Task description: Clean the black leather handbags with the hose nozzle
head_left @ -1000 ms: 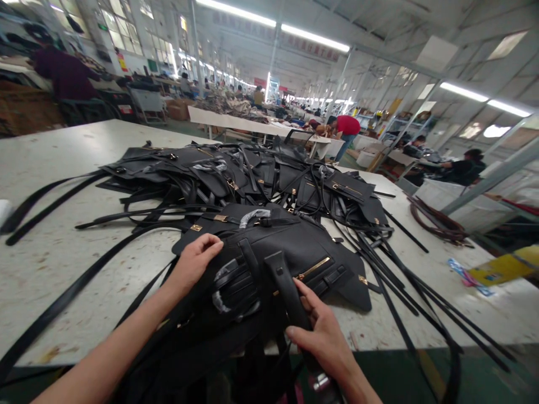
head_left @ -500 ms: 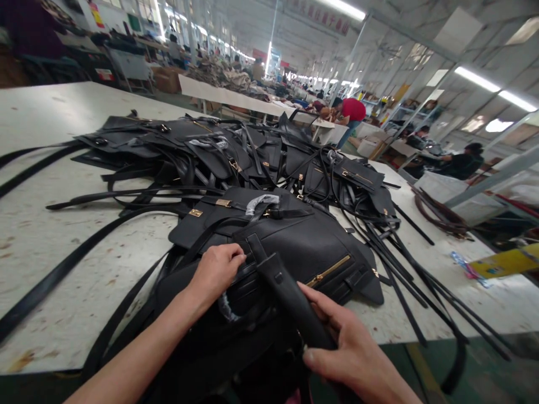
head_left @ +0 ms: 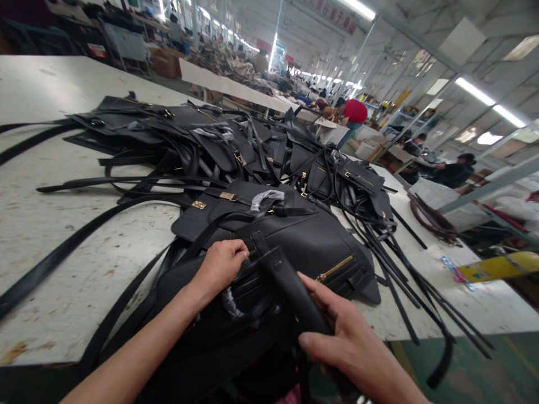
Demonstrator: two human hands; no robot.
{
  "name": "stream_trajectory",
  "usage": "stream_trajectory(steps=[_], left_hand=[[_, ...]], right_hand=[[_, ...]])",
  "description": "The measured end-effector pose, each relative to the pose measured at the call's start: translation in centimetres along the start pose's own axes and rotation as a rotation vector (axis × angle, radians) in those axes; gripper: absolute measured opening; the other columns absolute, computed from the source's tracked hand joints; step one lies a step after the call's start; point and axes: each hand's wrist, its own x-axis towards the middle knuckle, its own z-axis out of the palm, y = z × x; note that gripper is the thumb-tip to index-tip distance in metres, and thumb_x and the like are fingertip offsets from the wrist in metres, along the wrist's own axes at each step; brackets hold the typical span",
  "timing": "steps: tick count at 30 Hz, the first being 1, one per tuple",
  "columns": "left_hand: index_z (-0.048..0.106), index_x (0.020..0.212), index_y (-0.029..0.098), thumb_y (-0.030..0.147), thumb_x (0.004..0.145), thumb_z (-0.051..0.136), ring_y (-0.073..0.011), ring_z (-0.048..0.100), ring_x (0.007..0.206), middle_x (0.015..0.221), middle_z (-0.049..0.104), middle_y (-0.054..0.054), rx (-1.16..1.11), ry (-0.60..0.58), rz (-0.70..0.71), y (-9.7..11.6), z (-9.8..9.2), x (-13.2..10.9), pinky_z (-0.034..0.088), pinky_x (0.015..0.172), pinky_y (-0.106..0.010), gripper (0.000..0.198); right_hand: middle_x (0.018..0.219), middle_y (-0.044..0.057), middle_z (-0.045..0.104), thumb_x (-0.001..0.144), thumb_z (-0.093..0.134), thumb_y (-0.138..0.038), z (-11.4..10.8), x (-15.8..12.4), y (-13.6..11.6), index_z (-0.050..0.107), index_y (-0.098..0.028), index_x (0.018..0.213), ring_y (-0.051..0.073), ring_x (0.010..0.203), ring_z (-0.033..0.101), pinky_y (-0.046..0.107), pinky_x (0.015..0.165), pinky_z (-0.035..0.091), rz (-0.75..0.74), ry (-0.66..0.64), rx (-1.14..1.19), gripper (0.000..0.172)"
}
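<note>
A black leather bag (head_left: pixel 295 235) with a gold zipper lies at the table's near edge, and more of its dark body hangs close to me. My left hand (head_left: pixel 225 261) is closed, fingers curled in a pinch at the bag's upper edge; its fingertips are partly hidden. In my right hand (head_left: pixel 337 331) is a wide black strap (head_left: pixel 290 280), gripped between thumb and fingers. The strap's far end lies against the bag, just right of my left hand. Clear plastic wraps a curved handle (head_left: pixel 231 303) below my left hand.
A heap of black bags (head_left: pixel 269 146) with loose straps spreads across the pale table (head_left: pixel 50 235). Long straps hang over the right edge. A yellow roll-like object (head_left: pixel 501 266) lies at the right. A person in red (head_left: pixel 356 111) bends over a farther table.
The camera view has shifted slightly, so the table and heap sit a little higher. Both hands keep nearly the same places, and my right hand still grips the strap.
</note>
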Motion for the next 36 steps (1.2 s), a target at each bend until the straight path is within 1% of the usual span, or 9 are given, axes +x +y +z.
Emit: stream_trajectory(steps=[4, 8, 10, 14, 19, 24, 29, 32, 36], left_hand=[[0.059, 0.068, 0.021, 0.025, 0.075, 0.044, -0.0162, 0.056, 0.068, 0.066, 0.061, 0.0, 0.06, 0.008, 0.018, -0.1, 0.3, -0.2, 0.035, 0.06, -0.025, 0.017], [0.057, 0.085, 0.022, 0.018, 0.073, 0.046, -0.0148, 0.054, 0.069, 0.073, 0.058, 0.001, 0.081, 0.053, 0.106, -0.3, -0.2, -1.0, 0.036, 0.061, -0.025, 0.017], [0.056, 0.091, 0.024, 0.014, 0.071, 0.046, -0.0139, 0.053, 0.071, 0.081, 0.056, 0.001, 0.09, 0.052, 0.191, -0.7, -0.8, -1.4, 0.037, 0.062, -0.024, 0.025], [0.064, 0.086, 0.025, 0.012, 0.074, 0.043, -0.0127, 0.054, 0.077, 0.089, 0.055, 0.0, 0.121, -0.038, 0.362, -1.4, -1.2, -1.3, 0.039, 0.067, -0.023, 0.027], [0.069, 0.088, 0.025, 0.011, 0.075, 0.043, -0.0125, 0.054, 0.075, 0.086, 0.056, -0.001, 0.192, -0.02, 0.301, -1.1, -0.7, -1.5, 0.041, 0.067, -0.024, 0.032], [0.067, 0.091, 0.022, 0.011, 0.078, 0.039, -0.0141, 0.053, 0.083, 0.092, 0.055, -0.004, 0.186, 0.04, 0.437, -0.9, -0.7, -2.6, 0.042, 0.074, -0.027, 0.033], [0.064, 0.099, 0.023, 0.01, 0.078, 0.039, -0.0163, 0.053, 0.087, 0.099, 0.054, -0.005, 0.305, 0.037, 0.508, -1.2, -0.7, -2.7, 0.043, 0.074, -0.03, 0.035], [0.063, 0.102, 0.024, 0.016, 0.081, 0.04, -0.0169, 0.053, 0.087, 0.1, 0.054, -0.005, 0.356, 0.006, 0.512, -0.6, -0.9, -2.5, 0.043, 0.074, -0.031, 0.033], [0.066, 0.091, 0.024, 0.029, 0.08, 0.046, -0.0205, 0.053, 0.087, 0.098, 0.055, -0.006, 0.436, -0.012, 0.505, 0.7, -1.1, -2.7, 0.041, 0.077, -0.037, 0.023]], right_hand=[[0.104, 0.0, 0.062, 0.061, 0.064, -0.011, 1.4, 1.0, 0.5, 0.044, -0.03, 0.128, 0.026, 0.095, 0.057, 0.036, 0.082, 0.046, -0.084, 0.087, -0.172, 0.072], [0.113, 0.002, 0.059, 0.064, 0.061, -0.011, 2.7, 2.4, 1.1, 0.04, -0.025, 0.131, 0.025, 0.103, 0.054, 0.035, 0.088, 0.043, -0.188, 0.157, -0.129, 0.071], [0.114, 0.003, 0.059, 0.067, 0.06, -0.01, 2.4, 2.5, 1.9, 0.036, -0.023, 0.133, 0.024, 0.103, 0.054, 0.034, 0.089, 0.043, -0.186, 0.182, -0.048, 0.071], [0.111, 0.004, 0.06, 0.069, 0.059, -0.009, 0.9, 2.0, 4.0, 0.033, -0.022, 0.132, 0.02, 0.096, 0.058, 0.03, 0.083, 0.046, -0.192, 0.189, 0.041, 0.07], [0.102, 0.003, 0.062, 0.067, 0.059, -0.006, 0.5, 2.5, 5.7, 0.032, -0.024, 0.131, 0.017, 0.084, 0.059, 0.027, 0.073, 0.047, -0.208, 0.191, 0.01, 0.072], [0.103, 0.002, 0.06, 0.066, 0.059, -0.005, 0.6, 3.0, 6.4, 0.033, -0.026, 0.131, 0.018, 0.087, 0.058, 0.028, 0.075, 0.046, -0.243, 0.176, 0.037, 0.073], [0.102, 0.002, 0.061, 0.065, 0.058, -0.003, 0.2, 3.1, 6.5, 0.033, -0.026, 0.131, 0.018, 0.09, 0.057, 0.028, 0.076, 0.046, -0.237, 0.155, 0.069, 0.075], [0.102, 0.001, 0.061, 0.064, 0.059, -0.002, 0.1, 3.1, 6.5, 0.034, -0.027, 0.131, 0.018, 0.089, 0.058, 0.028, 0.077, 0.046, -0.22, 0.156, 0.078, 0.076], [0.098, 0.0, 0.061, 0.064, 0.059, -0.003, 0.0, 3.1, 6.4, 0.034, -0.028, 0.131, 0.018, 0.089, 0.058, 0.027, 0.076, 0.046, -0.21, 0.15, 0.08, 0.076]])
